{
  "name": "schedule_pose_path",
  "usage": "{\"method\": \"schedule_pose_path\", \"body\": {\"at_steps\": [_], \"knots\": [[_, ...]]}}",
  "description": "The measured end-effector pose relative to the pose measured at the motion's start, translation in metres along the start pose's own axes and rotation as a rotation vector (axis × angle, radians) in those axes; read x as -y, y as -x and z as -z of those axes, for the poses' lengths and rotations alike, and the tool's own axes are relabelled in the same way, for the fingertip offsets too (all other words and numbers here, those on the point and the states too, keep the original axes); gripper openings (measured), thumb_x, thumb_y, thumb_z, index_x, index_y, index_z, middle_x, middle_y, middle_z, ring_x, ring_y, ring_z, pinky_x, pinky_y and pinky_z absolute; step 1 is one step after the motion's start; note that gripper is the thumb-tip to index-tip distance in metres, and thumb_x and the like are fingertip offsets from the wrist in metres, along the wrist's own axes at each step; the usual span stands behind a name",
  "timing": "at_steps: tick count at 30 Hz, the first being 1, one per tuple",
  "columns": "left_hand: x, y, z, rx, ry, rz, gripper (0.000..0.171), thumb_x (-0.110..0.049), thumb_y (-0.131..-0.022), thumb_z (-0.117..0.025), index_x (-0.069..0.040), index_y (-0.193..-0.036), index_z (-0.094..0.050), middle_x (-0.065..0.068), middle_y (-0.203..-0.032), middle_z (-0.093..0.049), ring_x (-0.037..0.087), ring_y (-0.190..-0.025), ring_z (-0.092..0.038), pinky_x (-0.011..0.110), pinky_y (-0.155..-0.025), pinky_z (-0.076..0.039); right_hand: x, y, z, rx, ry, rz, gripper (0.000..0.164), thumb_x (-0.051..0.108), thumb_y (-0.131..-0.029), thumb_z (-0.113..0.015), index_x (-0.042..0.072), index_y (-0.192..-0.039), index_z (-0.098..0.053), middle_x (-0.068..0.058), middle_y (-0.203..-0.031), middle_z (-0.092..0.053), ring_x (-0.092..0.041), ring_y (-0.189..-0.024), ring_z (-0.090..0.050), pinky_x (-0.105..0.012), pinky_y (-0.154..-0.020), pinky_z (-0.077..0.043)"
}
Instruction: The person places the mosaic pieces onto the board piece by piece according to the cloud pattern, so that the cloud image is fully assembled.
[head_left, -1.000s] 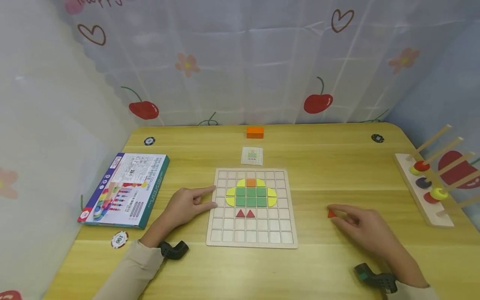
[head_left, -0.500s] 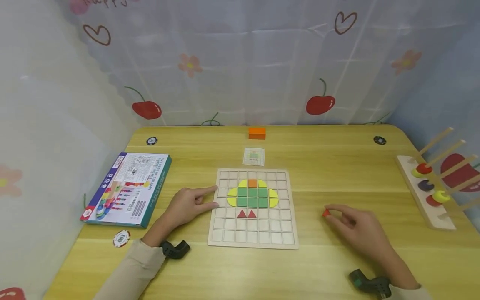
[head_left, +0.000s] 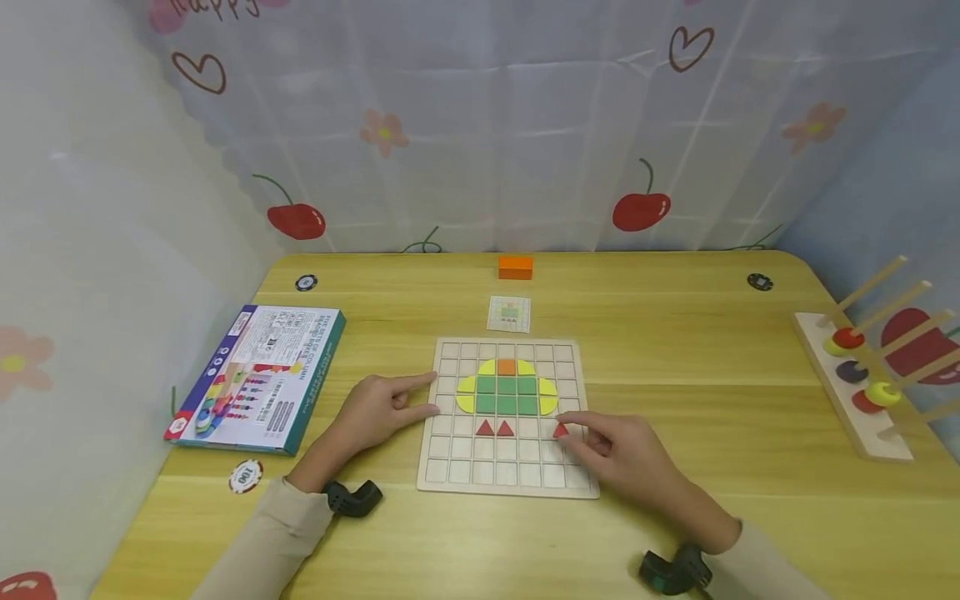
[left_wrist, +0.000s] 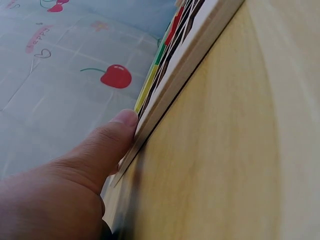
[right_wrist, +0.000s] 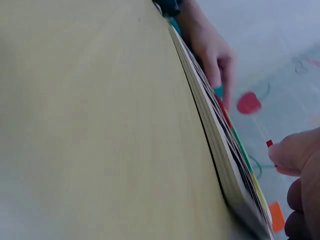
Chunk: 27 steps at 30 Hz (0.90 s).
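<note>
A square wooden grid board lies mid-table. It carries green squares, yellow rounded tiles, an orange square and two red triangles side by side. Thumb and forefinger of my right hand pinch another red triangle, held above the board's right side. In the right wrist view only a bit of this red tile shows beyond the thumb. My left hand touches the board's left edge with extended thumb and forefinger; the left wrist view shows the thumb against that edge.
Behind the board lie a small pattern card and an orange block. A boxed toy set is at left, near a 100 chip. On the right stands a pegged wooden rack with coloured beads.
My right hand has carried the red triangle left from the bare table to over the board's right side. The left hand has stayed at the board's edge.
</note>
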<state>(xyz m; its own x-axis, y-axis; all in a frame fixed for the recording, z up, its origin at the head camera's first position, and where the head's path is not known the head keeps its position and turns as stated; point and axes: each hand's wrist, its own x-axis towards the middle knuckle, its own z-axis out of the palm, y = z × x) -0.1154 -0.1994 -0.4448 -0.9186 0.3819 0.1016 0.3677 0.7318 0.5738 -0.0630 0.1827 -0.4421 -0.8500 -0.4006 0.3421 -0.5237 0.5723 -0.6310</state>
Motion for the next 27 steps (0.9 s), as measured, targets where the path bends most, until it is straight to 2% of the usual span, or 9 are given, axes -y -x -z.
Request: {"method": "schedule_pose_path", "body": {"at_steps": [3, 7, 15, 20, 27], "knots": [[0.0, 0.0, 0.0, -0.003, -0.002, 0.001, 0.054, -0.055, -0.09, -0.073, -0.026, -0.136, -0.069, -0.013, -0.055, -0.034, 0.002, -0.05, -0.027, 0.024, -0.05, -0.027, 0.006, -0.015, -0.013, 0.042, 0.025, 0.051, 0.019, 0.025, -0.09, -0.08, 0.018, -0.108, -0.08, 0.023, -0.056, -0.029, 0.005, -0.05, -0.026, -0.019, -0.049, -0.024], [-0.001, 0.0, -0.003, 0.0, 0.002, 0.009, 0.056, -0.058, -0.09, -0.071, -0.027, -0.136, -0.068, -0.012, -0.055, -0.034, 0.002, -0.05, -0.027, 0.024, -0.05, -0.027, 0.007, -0.026, -0.023, 0.057, 0.058, 0.12, 0.02, 0.026, -0.09, -0.08, 0.018, -0.108, -0.081, 0.022, -0.055, -0.03, 0.006, -0.05, -0.026, -0.019, -0.049, -0.023], [-0.004, -0.002, -0.005, -0.011, -0.006, -0.018, 0.055, -0.058, -0.09, -0.071, -0.027, -0.135, -0.07, -0.013, -0.054, -0.035, 0.002, -0.049, -0.028, 0.025, -0.049, -0.028, 0.003, -0.025, -0.026, 0.041, 0.076, 0.13, 0.017, 0.022, -0.088, -0.08, 0.016, -0.104, -0.081, 0.021, -0.055, -0.031, 0.006, -0.05, -0.026, -0.018, -0.048, -0.022], [-0.004, -0.003, -0.003, -0.002, -0.007, -0.01, 0.054, -0.057, -0.09, -0.072, -0.027, -0.135, -0.069, -0.013, -0.054, -0.035, 0.002, -0.049, -0.028, 0.025, -0.049, -0.029, 0.004, -0.026, -0.024, 0.043, 0.063, 0.135, 0.017, 0.021, -0.088, -0.079, 0.015, -0.103, -0.08, 0.021, -0.055, -0.031, 0.006, -0.05, -0.025, -0.018, -0.048, -0.022], [-0.003, -0.002, -0.004, -0.007, -0.007, -0.008, 0.055, -0.057, -0.09, -0.072, -0.028, -0.135, -0.069, -0.013, -0.055, -0.035, 0.002, -0.05, -0.027, 0.025, -0.05, -0.028, 0.001, -0.025, -0.026, 0.007, 0.02, 0.195, 0.019, 0.006, -0.086, -0.068, 0.013, -0.099, -0.08, 0.021, -0.055, -0.029, 0.009, -0.05, -0.022, -0.013, -0.047, -0.019]]}}
